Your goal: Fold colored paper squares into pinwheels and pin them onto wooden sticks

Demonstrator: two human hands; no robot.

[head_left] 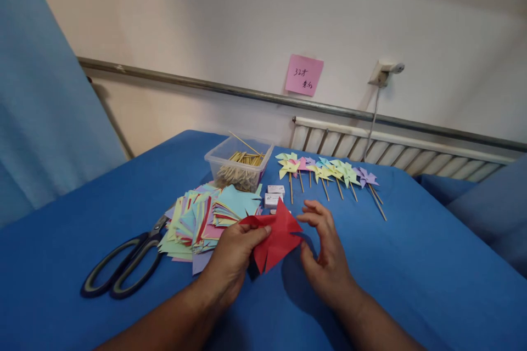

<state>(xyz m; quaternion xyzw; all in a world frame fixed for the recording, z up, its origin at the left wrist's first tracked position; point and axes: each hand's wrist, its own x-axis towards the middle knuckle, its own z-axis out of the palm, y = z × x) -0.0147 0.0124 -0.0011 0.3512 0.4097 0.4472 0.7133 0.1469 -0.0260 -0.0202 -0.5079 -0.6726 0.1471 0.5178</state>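
While the left hand (234, 255) pinches the red paper (275, 236) at its left edge, thumb on top and fingers under, the paper sits lifted just above the worktop (411, 274), low centre of frame. Grip there is narrow, closed on the sheet. Paper is partly folded, points sticking out up and to the lower left.

Right hand (325, 255) is just right of the paper, fingers spread and curled, thumb near the paper's lower right edge. Grip is wide, holding nothing; can't tell if the thumb actually touches the paper.

Left of centre: a loose paper stack (201, 222), mixed colours, fanned out flat on the worktop, touching or just behind the left hand. Scissors (123, 269) lie lower left, blades pointing at the stack, closed.

Behind the stack, a clear tub (239, 167) of wooden sticks, one stick leaning out over the rim. Two small white boxes (275, 196) sit between the tub and the red paper.

Centre right, upper part of the worktop: a row of pinwheels (325, 173) on sticks, lying flat, overlapping one another.

Pink note (303, 75) is stuck on the wall above.
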